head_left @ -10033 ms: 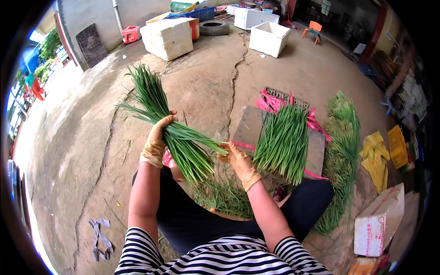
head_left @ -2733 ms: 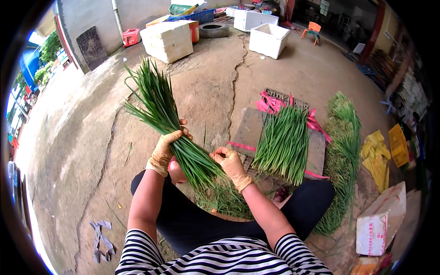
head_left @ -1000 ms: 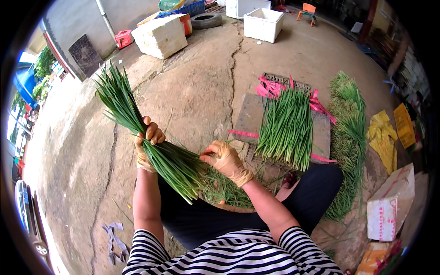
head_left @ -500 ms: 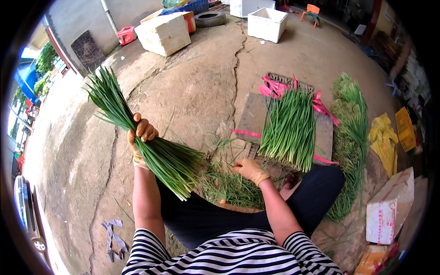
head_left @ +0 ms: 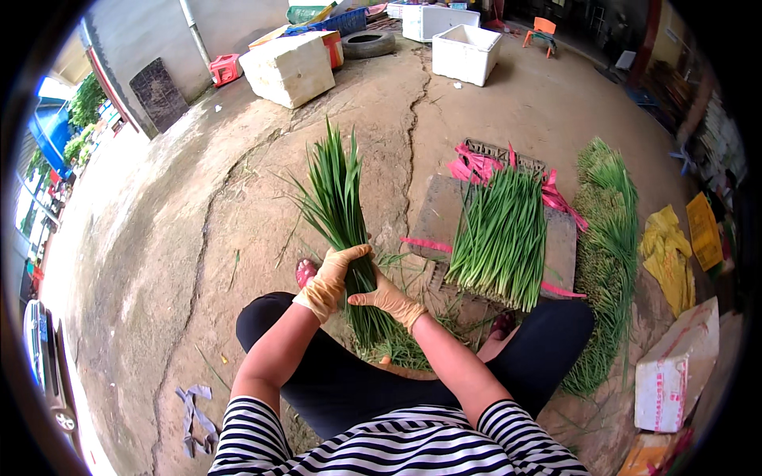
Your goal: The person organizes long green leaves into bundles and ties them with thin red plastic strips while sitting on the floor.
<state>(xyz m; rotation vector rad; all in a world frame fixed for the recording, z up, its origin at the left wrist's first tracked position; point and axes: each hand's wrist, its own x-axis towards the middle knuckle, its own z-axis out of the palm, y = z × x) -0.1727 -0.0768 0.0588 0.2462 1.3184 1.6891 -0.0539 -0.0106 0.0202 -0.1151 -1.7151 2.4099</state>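
Observation:
Between my knees a bunch of garlic chives [head_left: 335, 190] stands nearly upright, its green tips pointing away from me. My gloved left hand [head_left: 337, 274] wraps round its middle. My right hand [head_left: 386, 297], gloved too, closes on the same bunch from the right, a little lower. The cut ends hang over loose green scraps on the ground. To the right, a larger pile of chives [head_left: 500, 238] lies on a flat board [head_left: 432, 210], with pink ribbon [head_left: 429, 243] running under it and loose pink ends at its far side.
A long heap of chives [head_left: 607, 238] lies right of the board. Beyond it are a yellow bag [head_left: 668, 258] and a cardboard box [head_left: 675, 373]. Foam boxes [head_left: 290, 71], a white tub [head_left: 466, 55] and a tyre [head_left: 367, 44] stand far off. Grey strips [head_left: 190, 416] lie at lower left.
The chive bunch has swung from the left to in front of me and turned more upright. My right hand has moved left from near the scraps and now grips the bunch with my left.

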